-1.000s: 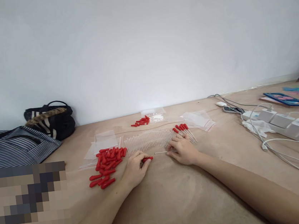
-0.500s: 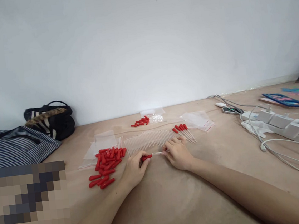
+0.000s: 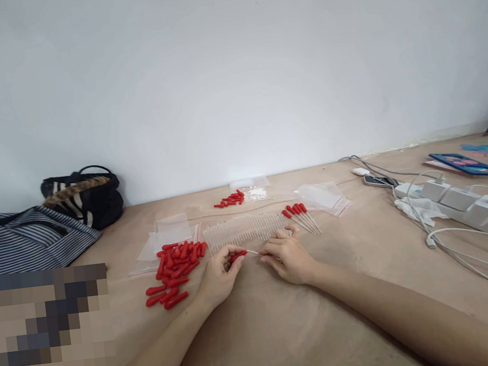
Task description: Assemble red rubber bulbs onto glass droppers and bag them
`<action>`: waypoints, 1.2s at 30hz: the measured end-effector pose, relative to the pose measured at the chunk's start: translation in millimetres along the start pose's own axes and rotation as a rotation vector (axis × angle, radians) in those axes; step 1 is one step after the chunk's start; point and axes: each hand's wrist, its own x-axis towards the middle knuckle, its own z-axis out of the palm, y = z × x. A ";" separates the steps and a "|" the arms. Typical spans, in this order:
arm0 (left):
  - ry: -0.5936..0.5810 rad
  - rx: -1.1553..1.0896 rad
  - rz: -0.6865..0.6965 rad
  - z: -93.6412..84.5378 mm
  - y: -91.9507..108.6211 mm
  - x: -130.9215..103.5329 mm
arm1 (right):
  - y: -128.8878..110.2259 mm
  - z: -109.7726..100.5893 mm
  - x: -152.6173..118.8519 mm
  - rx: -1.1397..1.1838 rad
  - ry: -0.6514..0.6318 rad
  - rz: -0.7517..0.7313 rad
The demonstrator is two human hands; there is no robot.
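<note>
"Where do we have the left hand [image 3: 221, 271]?"

"Low over the desk [image 3: 261, 334], near the middle. Its fingers are clamped on a red bulb [image 3: 238, 255], and we see the neck poking out towards the right."

"And the right hand [image 3: 288, 257]?"

"Its fingers are pinched together on a thin clear tube [image 3: 252, 253] — most of it is hidden behind them. The bare end reaches across to the bulb's neck."

"Is the end inside the neck?"

"They meet, as far as we can see, but we cannot tell whether the tube goes in."

"What lies around us?"

"Just beyond both hands, a row of tubes [image 3: 244, 228] lies side by side. At its right end we have a few capped tubes [image 3: 301, 214], fanned out, red bulbs at their far ends. Left of the left hand is a heap of bulbs [image 3: 180, 263], beside some clear bags [image 3: 172, 229]."

"And farther off?"

"Near the wall [image 3: 232, 78], a smaller heap [image 3: 229, 199] of red pieces. Well to the right, we see a white power strip [image 3: 485, 208] with cables — and a striped bag [image 3: 34, 239] on the far left."
</note>
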 end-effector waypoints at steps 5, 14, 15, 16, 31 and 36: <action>0.004 -0.144 -0.069 1.9 -3.5 0.7 | 0.6 -0.8 -1.1 0.040 0.006 -0.046; -0.024 -0.124 -0.078 1.5 -0.8 0.0 | 9.6 1.4 -1.1 0.005 0.037 -0.182; -0.030 -0.121 -0.076 1.5 -0.4 -0.3 | 10.5 1.4 -1.0 -0.003 0.039 -0.194; -0.036 -0.119 -0.074 1.7 -0.2 -0.5 | 11.0 1.4 -1.0 -0.012 0.042 -0.203; -0.039 -0.193 -0.075 9.7 2.6 -4.8 | 10.6 0.6 -1.5 0.004 0.098 -0.244; -0.039 -0.191 -0.065 12.3 0.9 -4.8 | 9.8 2.6 0.6 0.013 0.092 -0.244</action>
